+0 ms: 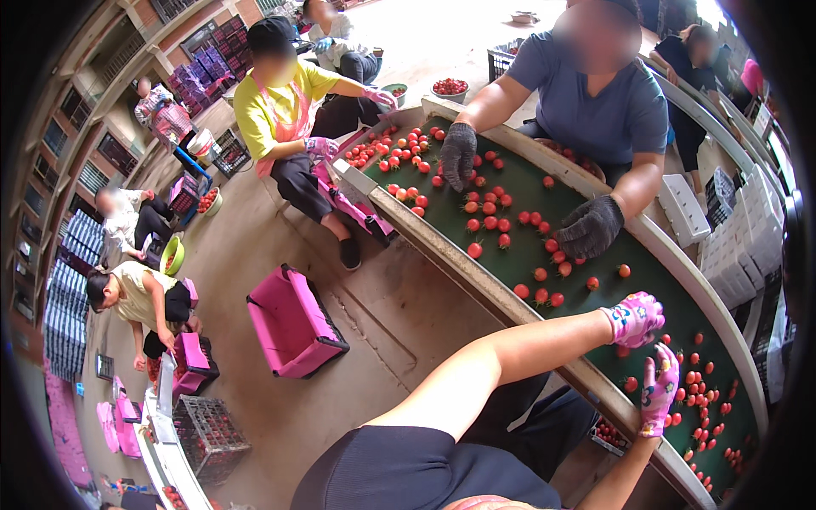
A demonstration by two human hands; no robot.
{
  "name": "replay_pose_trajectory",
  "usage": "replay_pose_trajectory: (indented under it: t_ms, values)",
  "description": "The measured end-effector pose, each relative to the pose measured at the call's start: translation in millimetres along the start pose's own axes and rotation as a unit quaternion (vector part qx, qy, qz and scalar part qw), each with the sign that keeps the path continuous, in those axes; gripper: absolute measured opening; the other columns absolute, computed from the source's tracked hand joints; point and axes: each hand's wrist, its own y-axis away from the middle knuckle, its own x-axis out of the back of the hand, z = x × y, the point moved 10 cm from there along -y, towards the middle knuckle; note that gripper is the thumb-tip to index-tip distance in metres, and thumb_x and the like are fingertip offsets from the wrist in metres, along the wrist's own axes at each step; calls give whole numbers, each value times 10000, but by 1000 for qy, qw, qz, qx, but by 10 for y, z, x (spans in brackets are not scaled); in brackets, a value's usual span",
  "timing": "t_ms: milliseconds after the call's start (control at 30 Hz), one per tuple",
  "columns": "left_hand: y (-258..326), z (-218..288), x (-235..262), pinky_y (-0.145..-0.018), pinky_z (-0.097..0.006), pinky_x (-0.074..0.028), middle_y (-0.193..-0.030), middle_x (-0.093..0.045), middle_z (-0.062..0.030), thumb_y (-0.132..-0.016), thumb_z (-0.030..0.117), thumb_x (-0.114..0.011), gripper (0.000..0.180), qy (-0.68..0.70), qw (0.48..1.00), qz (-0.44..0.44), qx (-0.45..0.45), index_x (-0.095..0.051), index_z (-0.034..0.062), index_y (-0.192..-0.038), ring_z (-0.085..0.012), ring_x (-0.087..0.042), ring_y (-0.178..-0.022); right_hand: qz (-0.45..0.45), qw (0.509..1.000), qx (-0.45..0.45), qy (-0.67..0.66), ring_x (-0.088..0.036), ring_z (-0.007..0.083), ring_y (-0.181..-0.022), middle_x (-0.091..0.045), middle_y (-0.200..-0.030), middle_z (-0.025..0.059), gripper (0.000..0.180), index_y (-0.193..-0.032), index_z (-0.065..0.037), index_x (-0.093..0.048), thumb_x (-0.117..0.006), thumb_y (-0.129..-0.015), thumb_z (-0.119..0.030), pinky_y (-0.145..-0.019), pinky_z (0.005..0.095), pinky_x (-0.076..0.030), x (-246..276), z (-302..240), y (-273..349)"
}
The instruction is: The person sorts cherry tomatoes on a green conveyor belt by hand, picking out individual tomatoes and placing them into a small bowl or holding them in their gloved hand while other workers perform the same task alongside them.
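Small red tomatoes (699, 395) are scattered along a green conveyor belt (595, 293). Both my hands wear pink flowered gloves. My left hand (636, 320) reaches over the belt with fingers curled; whatever they hold, if anything, is hidden. One tomato (623, 350) shows just below it. My right hand (660, 393) is over the belt beside the right-hand cluster, its thumb and fingers apart, nothing visible between them. Across the belt a co-worker's dark-gloved hands, one (458, 156) at the far cluster and another (586, 229) nearer me, are among other tomatoes.
A metal rail (463, 259) edges the belt on my side. An empty pink crate (293, 327) stands on the floor at left. A person in a yellow shirt (289, 106) sits at the belt's far end. White crates (744, 234) are stacked at right.
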Motion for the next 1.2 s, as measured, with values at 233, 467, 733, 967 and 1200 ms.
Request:
replay_pose_trajectory:
  t_ms: [233,467,733,967,1200]
  values:
    - [0,-66,-141,-965,-412,-428,-1147,-618,-100,-753,368,-722,441,6,999,-12,-38,-680,143,-1129,-278,-562,-1114,-54,984,-133,101,-457,324,-1280,-492,-1364,172,393,-1240,5,-564,-658,-877,-114,-964,364,-478,-142,465,178]
    - [62,-54,-306,-919,-396,-441,-1145,-621,-60,-764,397,-693,405,-82,989,-119,-44,-693,166,-1096,-256,-570,-1099,-59,989,-78,107,-432,323,-1313,-483,-1385,166,409,-1261,0,-554,-643,-885,-134,-1085,387,-358,-108,236,108]
    - [12,-422,-190,-818,-368,-464,-1080,-630,-63,-776,251,-689,279,-175,970,-138,94,-715,137,-1030,-235,-596,-1038,36,982,-115,144,-463,317,-1285,-546,-1329,160,356,-1224,9,-576,-632,-896,-116,-1094,406,-330,129,410,120]
    - [28,-614,-55,-821,-362,-466,-1004,-634,-83,-750,193,-687,226,-166,970,-80,161,-699,128,-966,-237,-599,-995,-22,968,-201,151,-337,307,-1391,-394,-1486,157,535,-1420,-21,-421,-582,-925,-148,-1142,389,-265,25,657,196]
    - [-1,-355,290,-910,-426,-434,-1097,-583,-123,-778,267,-690,314,-45,994,-10,102,-653,96,-1038,-296,-546,-1064,-66,996,7,-60,-451,347,-1292,-552,-1315,157,377,-1168,22,-596,-663,-807,-67,-1094,428,-351,10,-300,-1]
